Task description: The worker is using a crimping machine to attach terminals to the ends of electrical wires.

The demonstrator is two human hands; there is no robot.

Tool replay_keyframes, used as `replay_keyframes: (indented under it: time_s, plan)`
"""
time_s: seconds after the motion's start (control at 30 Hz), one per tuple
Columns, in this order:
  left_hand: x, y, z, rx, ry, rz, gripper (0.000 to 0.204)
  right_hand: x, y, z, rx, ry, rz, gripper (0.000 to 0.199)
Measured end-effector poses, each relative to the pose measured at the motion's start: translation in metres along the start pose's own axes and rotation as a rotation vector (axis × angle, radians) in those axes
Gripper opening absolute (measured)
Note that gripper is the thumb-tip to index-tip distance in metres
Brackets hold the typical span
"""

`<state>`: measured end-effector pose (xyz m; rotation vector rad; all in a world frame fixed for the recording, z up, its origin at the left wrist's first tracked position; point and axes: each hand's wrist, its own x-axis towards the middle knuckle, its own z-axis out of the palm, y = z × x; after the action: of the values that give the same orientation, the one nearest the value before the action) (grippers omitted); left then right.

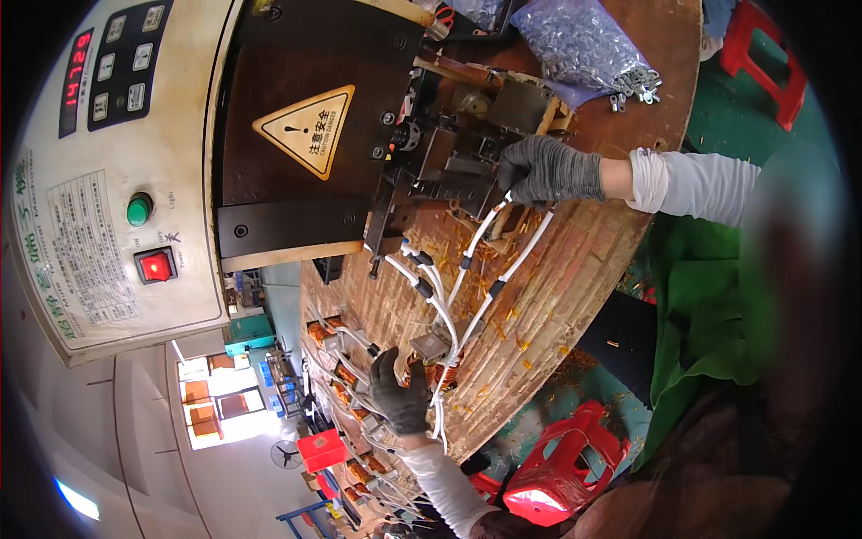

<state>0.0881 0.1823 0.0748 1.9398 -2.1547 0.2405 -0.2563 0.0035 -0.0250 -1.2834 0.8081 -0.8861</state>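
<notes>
Gloved right hand (549, 169) pinching white wires (476, 242) at crimp machine (431, 153), left hand (400, 391) closed on coil part (431, 346) below machine, wooden bench (557, 269).

place: factory workshop, wire-harness/terminal crimping station
machine: beige crimping press (117, 180), keypad, red digit counter, green and red buttons, yellow warning triangle (307, 128)
bench: worn wooden table (557, 269), littered with orange scraps
stock: bag of metal terminals (579, 40), row of copper-wound coils (346, 377) with white leads
surroundings: green floor (745, 117), red plastic stools (561, 476), bright windows behind
</notes>
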Motion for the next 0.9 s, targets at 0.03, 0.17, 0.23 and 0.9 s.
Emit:
replay_keyframes:
  time_s: [0.03, 0.17, 0.23, 0.9]
  plan:
    - [0.004, 0.022, -0.004, -0.118, 0.165, 0.026, 0.035, 0.000, -0.002, -0.001, -0.007, 0.003, 0.002, 0.013]
    - [0.027, 0.082, 0.037, -0.045, 0.116, 0.347, 0.023, 0.002, -0.001, 0.003, -0.037, -0.008, -0.072, 0.013]
    - [0.049, 0.095, 0.076, -0.157, 0.036, 0.306, 0.035, -0.004, 0.002, -0.002, -0.010, 0.024, -0.044, 0.013]
    - [0.083, 0.068, 0.122, -0.392, -0.067, 0.059, 0.021, 0.019, -0.004, -0.005, 0.040, -0.093, -0.015, 0.015]
